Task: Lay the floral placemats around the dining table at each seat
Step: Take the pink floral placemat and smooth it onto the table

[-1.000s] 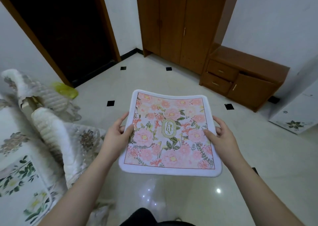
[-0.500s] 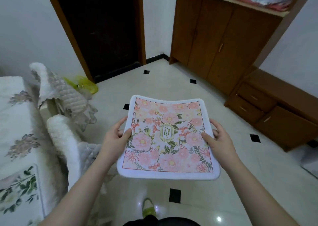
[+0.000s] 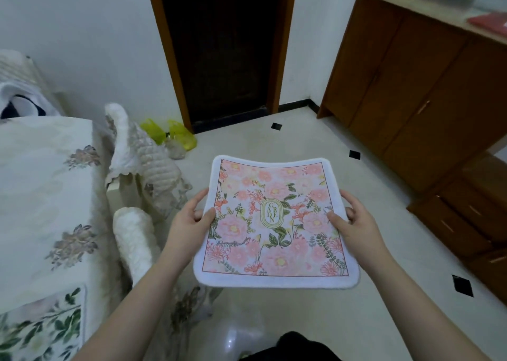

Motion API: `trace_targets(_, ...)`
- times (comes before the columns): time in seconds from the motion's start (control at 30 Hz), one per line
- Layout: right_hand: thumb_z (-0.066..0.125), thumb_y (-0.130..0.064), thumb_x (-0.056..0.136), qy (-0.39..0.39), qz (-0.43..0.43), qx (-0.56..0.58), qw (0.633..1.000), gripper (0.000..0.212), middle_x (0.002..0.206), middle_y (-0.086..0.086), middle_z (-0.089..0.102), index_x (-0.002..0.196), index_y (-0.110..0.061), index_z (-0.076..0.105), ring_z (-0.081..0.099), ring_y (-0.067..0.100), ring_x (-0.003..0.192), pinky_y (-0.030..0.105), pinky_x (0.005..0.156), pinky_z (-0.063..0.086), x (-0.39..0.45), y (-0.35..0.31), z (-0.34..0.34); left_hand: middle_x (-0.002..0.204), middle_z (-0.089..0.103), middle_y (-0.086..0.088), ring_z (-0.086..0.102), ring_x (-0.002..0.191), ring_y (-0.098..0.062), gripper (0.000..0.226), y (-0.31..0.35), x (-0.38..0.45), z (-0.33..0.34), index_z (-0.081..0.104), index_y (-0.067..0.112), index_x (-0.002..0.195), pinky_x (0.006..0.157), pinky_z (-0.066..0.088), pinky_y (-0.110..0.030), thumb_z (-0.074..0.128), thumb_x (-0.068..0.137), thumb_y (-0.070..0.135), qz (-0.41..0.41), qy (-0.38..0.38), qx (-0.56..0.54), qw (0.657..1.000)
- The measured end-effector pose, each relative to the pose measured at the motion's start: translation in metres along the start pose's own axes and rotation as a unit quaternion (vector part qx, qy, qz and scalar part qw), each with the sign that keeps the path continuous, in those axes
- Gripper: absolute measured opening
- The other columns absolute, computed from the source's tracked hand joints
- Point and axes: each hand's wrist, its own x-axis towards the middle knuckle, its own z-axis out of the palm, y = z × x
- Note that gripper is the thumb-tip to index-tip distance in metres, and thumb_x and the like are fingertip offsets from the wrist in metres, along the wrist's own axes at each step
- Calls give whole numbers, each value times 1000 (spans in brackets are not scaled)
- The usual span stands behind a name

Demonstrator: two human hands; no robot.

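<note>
A pink floral placemat with a white border and a "GARDEN" oval in its middle is held flat in the air over the floor. My left hand pinches its left edge, thumb on top. My right hand pinches its right edge the same way. The dining table, draped in a pale flowered cloth, lies at the left. Another floral placemat lies on the table's near corner at the bottom left.
Two chairs with white quilted covers stand against the table's right side. A yellow bag lies on the tiled floor by a dark doorway. Wooden cabinets and low drawers line the right wall.
The view has swung left, bringing the table and chairs further into sight. Both hands keep the same hold on the placemat, which stays level before me.
</note>
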Motion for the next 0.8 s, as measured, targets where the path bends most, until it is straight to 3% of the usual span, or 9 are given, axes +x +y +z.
trace_targets(0.13, 64, -14, 95, -36, -11, -9, 999, 51, 91, -5, 76, 138, -35, 47, 75, 18, 74, 39, 61, 61, 52, -14, 20, 81, 77, -7, 75, 74, -25, 50, -2, 33, -5, 45, 42, 143, 74, 60, -52, 57, 99, 21, -25, 33, -15, 999)
trace_targets(0.27, 64, -14, 95, -75, -25, -1, 997, 52, 92, -6, 76, 139, -36, 47, 75, 20, 78, 50, 72, 61, 117, -25, 34, 83, 78, 1, 76, 76, -17, 50, 9, 73, 3, 43, 36, 146, 75, 60, -47, 56, 101, 19, -41, 74, -23, 996)
trace_targets(0.47, 64, -15, 95, -131, -35, 17, 991, 50, 96, -4, 76, 135, -41, 49, 75, 23, 82, 53, 73, 60, 213, -45, 41, 81, 78, 6, 75, 71, -13, 50, 44, 128, 17, 45, 36, 145, 62, 58, -33, 57, 100, 17, -59, 124, -18, 990)
trace_targets(0.6, 64, -14, 95, -161, -41, 9, 986, 50, 95, -6, 76, 136, -39, 48, 75, 21, 82, 53, 73, 60, 265, -62, 50, 84, 78, 5, 76, 71, -16, 50, 61, 158, 22, 44, 37, 145, 58, 58, -32, 56, 101, 18, -70, 145, -33, 986)
trace_targets(0.8, 63, -14, 95, -198, -51, -1, 979, 50, 95, -7, 76, 137, -37, 48, 75, 19, 82, 51, 74, 61, 312, -85, 78, 83, 78, 0, 76, 74, -21, 49, 67, 190, 10, 46, 44, 141, 71, 61, -47, 57, 100, 19, -81, 184, -42, 979)
